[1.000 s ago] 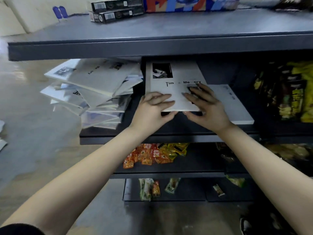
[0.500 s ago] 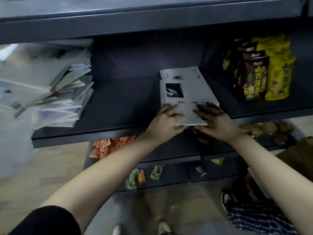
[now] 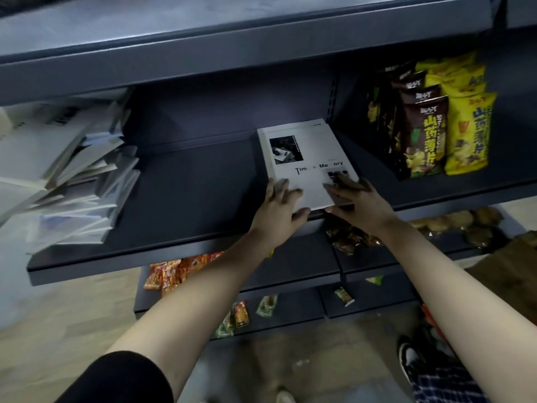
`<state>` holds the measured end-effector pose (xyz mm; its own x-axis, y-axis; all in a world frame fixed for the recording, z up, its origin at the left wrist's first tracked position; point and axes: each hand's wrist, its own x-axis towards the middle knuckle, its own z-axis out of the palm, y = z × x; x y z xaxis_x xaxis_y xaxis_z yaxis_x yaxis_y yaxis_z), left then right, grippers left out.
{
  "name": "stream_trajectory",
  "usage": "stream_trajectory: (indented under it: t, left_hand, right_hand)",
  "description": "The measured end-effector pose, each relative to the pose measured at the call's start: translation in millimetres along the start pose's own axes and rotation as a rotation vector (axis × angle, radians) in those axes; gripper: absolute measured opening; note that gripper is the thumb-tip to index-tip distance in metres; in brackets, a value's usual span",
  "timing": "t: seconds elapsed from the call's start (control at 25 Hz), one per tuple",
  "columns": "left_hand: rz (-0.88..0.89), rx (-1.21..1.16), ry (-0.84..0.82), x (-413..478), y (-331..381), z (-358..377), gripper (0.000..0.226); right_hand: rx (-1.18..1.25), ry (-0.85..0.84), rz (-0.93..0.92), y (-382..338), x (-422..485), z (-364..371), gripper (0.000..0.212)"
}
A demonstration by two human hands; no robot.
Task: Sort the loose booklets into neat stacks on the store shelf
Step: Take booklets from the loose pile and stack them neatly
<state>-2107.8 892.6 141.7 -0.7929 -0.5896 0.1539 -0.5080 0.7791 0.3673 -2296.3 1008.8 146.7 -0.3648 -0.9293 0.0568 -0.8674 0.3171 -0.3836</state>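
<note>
A white booklet (image 3: 305, 158) with a small black photo and the words "Time & Memory" lies flat on the dark shelf (image 3: 189, 199), on top of another one whose edges line up beneath it. My left hand (image 3: 279, 207) holds its near left corner, fingers on the cover and thumb under the front edge. My right hand (image 3: 357, 202) grips the near right corner the same way. A messy, leaning heap of loose white booklets (image 3: 64, 175) fills the shelf's left end, well apart from both hands.
Brown and yellow snack bags (image 3: 441, 123) stand upright just right of the booklet. A shelf board (image 3: 232, 50) overhangs above. Lower shelves hold orange packets (image 3: 177, 271) and dark wrapped snacks (image 3: 348, 237). A shoe (image 3: 409, 359) and checked cloth show at the floor, bottom right.
The top booklet has slid back and now squarely covers the one beneath, which stuck out behind it before. Both hands stayed on its near corners. The view shifted right and lower.
</note>
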Motion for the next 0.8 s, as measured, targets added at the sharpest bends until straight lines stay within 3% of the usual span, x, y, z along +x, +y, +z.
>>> stream_trajectory:
  t: [0.2,0.44,0.8]
  left_hand:
    - [-0.060,-0.113,0.101,9,-1,11,0.052]
    - [-0.232,-0.119,0.080,13,4,10,0.051]
    - [-0.264,-0.043,0.094,12,4,13,0.055]
  right_hand:
    - [-0.008,-0.029,0.047,4,26,-1,0.067]
    - [0.002,-0.062,0.042,11,45,7,0.067]
    - [0.096,0.130,0.022,8,32,17,0.053]
